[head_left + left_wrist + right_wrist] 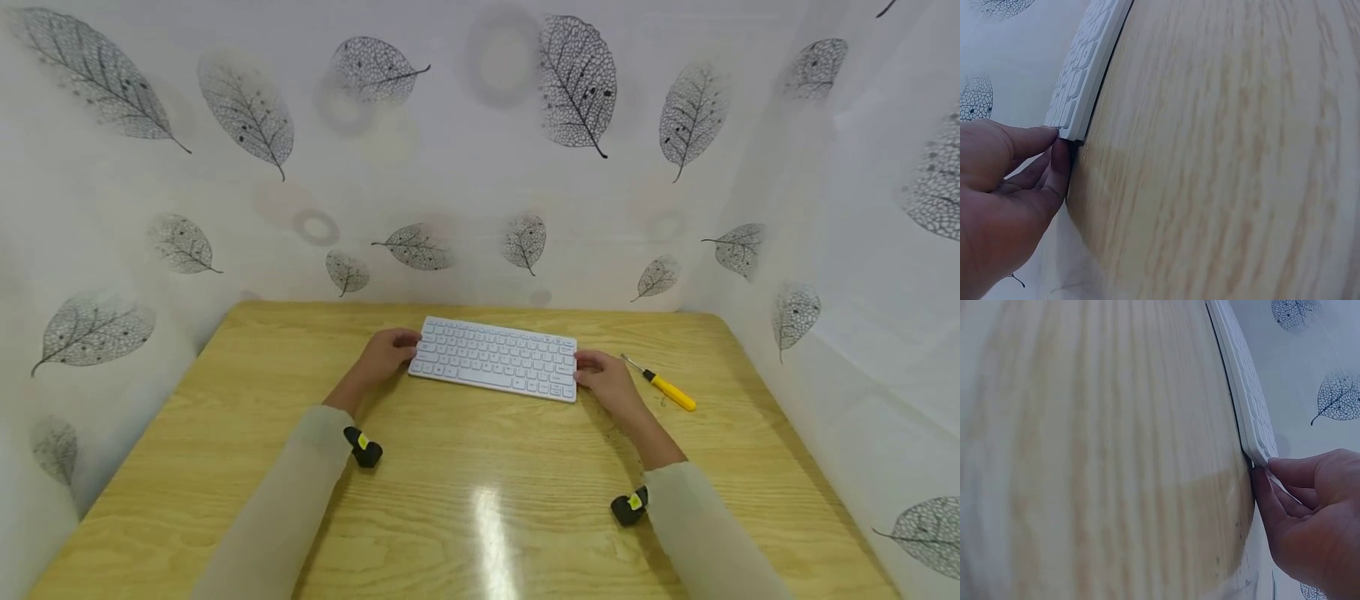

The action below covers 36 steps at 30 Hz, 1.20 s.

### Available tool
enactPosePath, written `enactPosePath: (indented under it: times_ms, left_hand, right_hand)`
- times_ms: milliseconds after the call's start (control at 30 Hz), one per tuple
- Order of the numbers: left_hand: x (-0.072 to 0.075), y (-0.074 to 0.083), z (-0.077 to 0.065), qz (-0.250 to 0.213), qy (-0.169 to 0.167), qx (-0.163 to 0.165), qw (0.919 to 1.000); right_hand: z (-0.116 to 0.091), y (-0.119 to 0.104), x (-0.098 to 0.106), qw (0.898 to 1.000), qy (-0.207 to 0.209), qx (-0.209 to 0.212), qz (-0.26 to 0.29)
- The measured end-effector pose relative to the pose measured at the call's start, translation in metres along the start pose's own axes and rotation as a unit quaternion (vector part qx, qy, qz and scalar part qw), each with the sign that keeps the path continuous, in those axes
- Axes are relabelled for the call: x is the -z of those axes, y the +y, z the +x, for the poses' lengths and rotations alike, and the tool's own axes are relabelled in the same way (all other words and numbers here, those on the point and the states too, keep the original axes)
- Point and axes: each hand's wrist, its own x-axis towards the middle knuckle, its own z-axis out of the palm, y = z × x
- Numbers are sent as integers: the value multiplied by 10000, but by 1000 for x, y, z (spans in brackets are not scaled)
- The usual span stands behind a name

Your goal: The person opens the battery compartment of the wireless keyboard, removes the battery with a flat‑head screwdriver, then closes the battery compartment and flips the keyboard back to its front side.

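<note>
A white keyboard lies near the back of the table, slightly slanted, its right end closer to the person. My left hand pinches its left end; in the left wrist view the thumb of that hand rests on the top corner and the fingers curl at the edge below. At the other end my right hand grips the short side. The right wrist view shows the thumb of this hand at the upper edge of the keyboard, with fingertips tucked beneath.
A screwdriver with a yellow handle lies on the wooden table, just right of the right hand. White curtains printed with grey leaves stand behind the table and along both sides. Black wrist cameras sit on both sleeves.
</note>
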Motion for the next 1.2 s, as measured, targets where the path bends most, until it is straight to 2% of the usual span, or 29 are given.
enactPosePath:
  times_ms: [167, 367, 700, 900, 1200]
  left_hand:
    - [-1, 1, -4, -103, 10, -31, 9999]
    - [0, 0, -9, 57, 41, -141, 9999]
    - [-1, -2, -23, -70, -25, 30, 10000]
    - [-3, 1, -35, 85, 20, 146, 9999]
    - [-4, 1, -50, 72, 63, 230, 9997]
  right_hand:
    - [-1, -3, 0, 10000, 8, -60, -59]
    - [2, -4, -2, 9999, -16, -38, -119]
    - [6, -2, -1, 9990, -44, -82, -430]
    - [4, -5, -2, 9986, -67, -111, -519]
    - [1, -5, 0, 9965, -298, -14, -784]
